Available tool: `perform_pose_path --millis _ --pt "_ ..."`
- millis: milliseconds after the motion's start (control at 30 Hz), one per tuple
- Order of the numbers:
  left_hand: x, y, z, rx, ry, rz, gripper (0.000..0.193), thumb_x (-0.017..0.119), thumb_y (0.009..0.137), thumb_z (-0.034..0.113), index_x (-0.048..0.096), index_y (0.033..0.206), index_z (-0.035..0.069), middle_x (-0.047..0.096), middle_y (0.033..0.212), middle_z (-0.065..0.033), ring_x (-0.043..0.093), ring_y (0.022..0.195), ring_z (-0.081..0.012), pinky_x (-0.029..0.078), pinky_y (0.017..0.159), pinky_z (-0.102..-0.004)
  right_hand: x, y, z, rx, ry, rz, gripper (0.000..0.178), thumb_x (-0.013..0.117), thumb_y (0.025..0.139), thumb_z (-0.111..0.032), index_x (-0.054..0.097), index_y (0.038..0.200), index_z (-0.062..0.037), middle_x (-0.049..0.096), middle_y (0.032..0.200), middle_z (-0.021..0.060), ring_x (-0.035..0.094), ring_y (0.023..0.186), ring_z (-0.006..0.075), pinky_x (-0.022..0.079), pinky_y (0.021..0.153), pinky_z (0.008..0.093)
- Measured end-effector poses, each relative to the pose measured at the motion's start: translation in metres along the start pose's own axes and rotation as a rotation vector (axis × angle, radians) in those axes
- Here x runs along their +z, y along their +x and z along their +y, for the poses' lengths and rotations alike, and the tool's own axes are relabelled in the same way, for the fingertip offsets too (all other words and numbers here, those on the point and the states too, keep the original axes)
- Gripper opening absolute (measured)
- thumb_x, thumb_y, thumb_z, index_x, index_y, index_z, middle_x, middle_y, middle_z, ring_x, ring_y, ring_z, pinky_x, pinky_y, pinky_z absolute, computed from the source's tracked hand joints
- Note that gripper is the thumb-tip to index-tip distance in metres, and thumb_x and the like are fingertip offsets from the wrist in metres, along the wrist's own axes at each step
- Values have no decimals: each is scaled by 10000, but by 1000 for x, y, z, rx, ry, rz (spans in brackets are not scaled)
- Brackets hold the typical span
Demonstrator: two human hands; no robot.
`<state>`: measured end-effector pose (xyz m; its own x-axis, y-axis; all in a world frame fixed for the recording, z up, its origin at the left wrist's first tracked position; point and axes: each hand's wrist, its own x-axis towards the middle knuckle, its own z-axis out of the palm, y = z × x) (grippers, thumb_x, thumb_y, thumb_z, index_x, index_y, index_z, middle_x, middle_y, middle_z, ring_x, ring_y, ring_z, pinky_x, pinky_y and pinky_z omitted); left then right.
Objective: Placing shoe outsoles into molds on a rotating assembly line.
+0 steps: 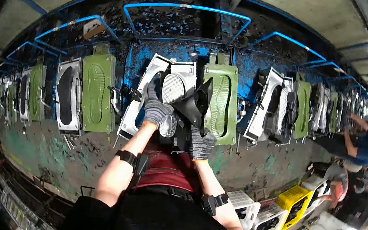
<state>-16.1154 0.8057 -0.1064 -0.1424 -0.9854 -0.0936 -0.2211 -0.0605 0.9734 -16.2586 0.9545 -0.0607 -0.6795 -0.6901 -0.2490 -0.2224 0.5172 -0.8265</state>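
Note:
A shoe last (174, 89) with a pale, quilted-looking sole face stands up from an opened silver mould (132, 116) in front of me. My left hand (157, 110), in a grey knit glove, is closed across the middle of the last, with fingers reaching up along its left side. Black, flexible shoe material, seemingly an upper (198, 107), hangs off the right of the last. My right hand (202, 144), gloved alike, is closed on the lower end of this black piece; its fingertips are partly hidden. Right beside it lies the green mould half (221, 103) with a sole-shaped hollow.
More green moulds (97, 92) and silver moulds (67, 92) line the bench both ways. Blue rails (186, 7) run behind, before a ledge strewn with dark scraps. White crates (242, 206) and a yellow crate (294, 201) stand behind at right. Other people (366, 146) work far right.

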Motion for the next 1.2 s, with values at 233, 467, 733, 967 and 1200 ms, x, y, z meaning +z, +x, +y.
perform_pose_path --millis 233,467,733,967,1200 --pt "-23 10 -54 -640 -136 -226 879 969 679 333 579 1376 -35 677 1338 -161 638 1180 -263 513 1022 -392 28 102 -30 -751 -291 -71 380 661 994 -302 657 709 -51 603 620 207 590 547 371 440 532 449" --pt "-94 -89 -106 -395 594 -707 1020 866 719 151 342 1583 13 457 1574 -206 446 1431 -326 358 1190 -403 126 38 -16 -1041 -738 -1277 401 559 944 -364 733 1069 -24 724 1058 244 716 937 385 564 837 463" --pt "-37 -72 -86 -678 257 283 871 687 965 484 325 1602 14 350 1639 -213 295 1525 -345 218 1253 -413 109 61 -19 -445 -498 -623 478 524 1027 -439 668 1111 9 713 931 280 696 839 462 556 754 538" --pt "-9 -31 -104 -151 -91 247 547 614 1049 238 440 1518 18 507 1528 -149 471 1409 -251 383 1161 -374 107 67 7 -430 -403 -369 278 730 913 -324 722 960 -50 716 858 236 693 824 440 547 716 487" --pt "28 26 -80 -166 -159 404 606 687 1005 302 489 1481 -16 584 1444 -153 547 1313 -258 419 1129 -383 74 66 45 -363 -487 -464 180 662 907 -255 679 976 -90 710 816 201 695 797 431 558 723 509"
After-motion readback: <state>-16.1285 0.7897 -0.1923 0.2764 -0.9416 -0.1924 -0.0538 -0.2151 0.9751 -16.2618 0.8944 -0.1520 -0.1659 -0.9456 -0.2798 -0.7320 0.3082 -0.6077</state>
